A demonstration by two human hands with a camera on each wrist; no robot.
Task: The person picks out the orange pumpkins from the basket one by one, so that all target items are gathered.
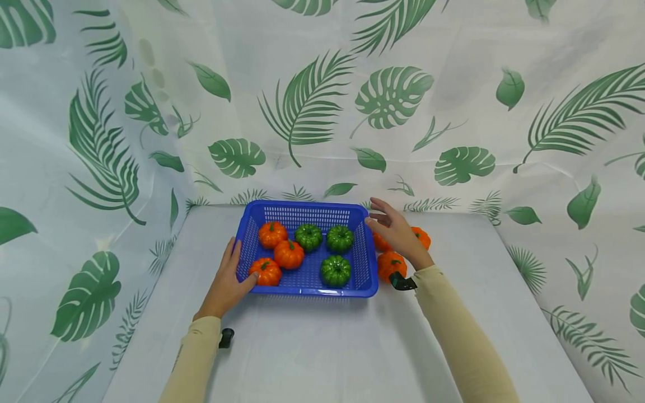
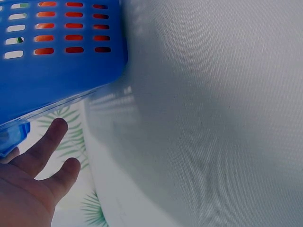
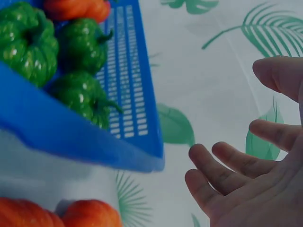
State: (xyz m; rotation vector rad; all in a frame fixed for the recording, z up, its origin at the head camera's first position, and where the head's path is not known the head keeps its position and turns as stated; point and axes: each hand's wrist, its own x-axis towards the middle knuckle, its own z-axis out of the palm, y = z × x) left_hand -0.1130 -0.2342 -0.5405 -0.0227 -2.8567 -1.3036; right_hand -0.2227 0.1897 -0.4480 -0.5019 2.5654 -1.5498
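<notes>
The left hand (image 1: 224, 286) is lying at the left end of a blue, rectangular, perforated plastic basket (image 1: 312, 291), fingers extended and parted, thumb reaching over the near rim. Just right of that thumb, three glossy, ribbed orange pumpkins (image 1: 289, 255) are sitting inside the basket; farther right, between the hands, three glossy, ribbed green pumpkins (image 1: 335, 271) are also sitting inside. The right hand (image 1: 398, 226) is hovering just beside the basket's right wall, palm empty, fingers loosely spread. Below and around it, loose orange pumpkins (image 1: 392, 267) are resting on a pale, cloth-covered table (image 1: 322, 347). Beyond both hands, a white leaf-printed sheet (image 1: 322, 33) is hanging.
</notes>
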